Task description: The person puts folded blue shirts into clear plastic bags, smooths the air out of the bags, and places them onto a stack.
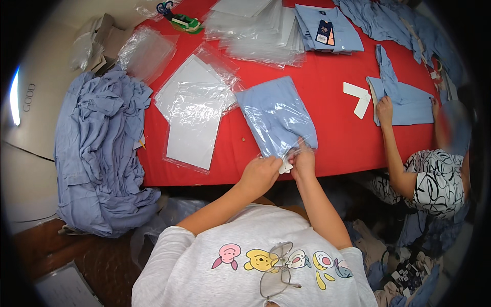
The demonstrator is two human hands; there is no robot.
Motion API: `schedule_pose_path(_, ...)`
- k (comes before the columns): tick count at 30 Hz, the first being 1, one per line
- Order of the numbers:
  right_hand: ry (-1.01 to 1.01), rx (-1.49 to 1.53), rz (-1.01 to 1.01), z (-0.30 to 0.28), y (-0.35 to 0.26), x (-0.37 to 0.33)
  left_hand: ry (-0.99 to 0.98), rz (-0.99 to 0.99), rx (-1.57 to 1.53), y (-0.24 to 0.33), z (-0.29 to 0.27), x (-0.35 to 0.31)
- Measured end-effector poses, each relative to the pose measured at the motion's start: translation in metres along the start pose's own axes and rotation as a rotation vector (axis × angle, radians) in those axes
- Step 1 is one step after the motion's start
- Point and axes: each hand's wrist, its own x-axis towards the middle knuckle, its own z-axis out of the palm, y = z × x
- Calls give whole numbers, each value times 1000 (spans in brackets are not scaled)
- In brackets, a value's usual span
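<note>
Bagged garment at the table's near edge – both hands on its open-looking end

My 2 hands meet at the near end of a clear bag with a folded blue garment in it. It lies flat and turned a little on the red table, its near end by the table's edge. My left hand is pinched narrow on the bag's near end, beside a white tag. My right hand is at the near right corner, fingers bent against the film; I cannot tell whether they are inside or outside, nor how firmly they close.

The film is thin and creased, so a hard tug from my left hand could split it or stretch the mouth. The tag sticks out between my hands – it could bend or snag if the film were folded over it. Pushing unevenly with my right hand could ruck the cloth. If I let go, the near end could slip over the edge. The white sheets in film lie just beside the bag's left corner, so a swing that way could knock them.
</note>
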Motion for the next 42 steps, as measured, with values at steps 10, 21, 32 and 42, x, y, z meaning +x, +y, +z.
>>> schedule_pose_path(10,-96,-585,-147,-55,-7,-40,-40,-71,96,-29,9,8)
schedule_pose_path(21,166,-1240,-413,-27,-10,-77,-139,23,178,-51,47,33)
schedule_pose_path(32,-48,-578,-82,-10,-26,-56,69,178,138,-17,11,38)
schedule_pose_path(42,-132,-567,-198,6,-40,-61,225,130,137,-17,-12,54)
